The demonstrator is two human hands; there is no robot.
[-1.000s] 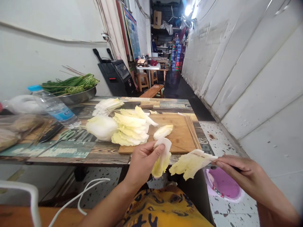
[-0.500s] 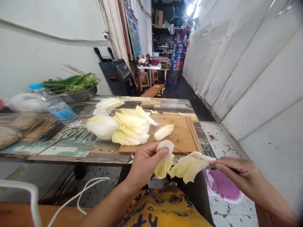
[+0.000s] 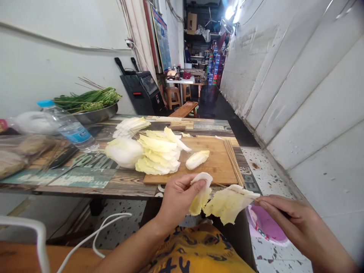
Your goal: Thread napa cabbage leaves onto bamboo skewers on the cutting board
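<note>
My left hand [image 3: 182,199] pinches a small napa cabbage leaf [image 3: 201,197] between thumb and fingers, its white base up and yellow edge down. Beside it, a larger cabbage leaf [image 3: 227,204] hangs on a thin skewer, most of which is hidden. The fingers of my right hand [image 3: 284,214] are closed on the skewer's right end. Both leaves are over my lap, just off the table's front edge. Behind them on the wooden cutting board [image 3: 216,167] lie a small cabbage heart [image 3: 197,159], a heap of loose leaves [image 3: 159,151] and a bundle of bamboo skewers [image 3: 233,161].
A cabbage head [image 3: 124,151] and more leaves [image 3: 129,127] lie left of the board. Farther left are scissors [image 3: 81,161], a water bottle [image 3: 72,129] and a metal bowl [image 3: 99,113] of greens. A pink basin [image 3: 269,223] stands on the floor at right.
My left hand and its leaf have shifted slightly right, closer to the skewered leaf. The skewered leaf hangs a little lower. Both hands keep their grips.
</note>
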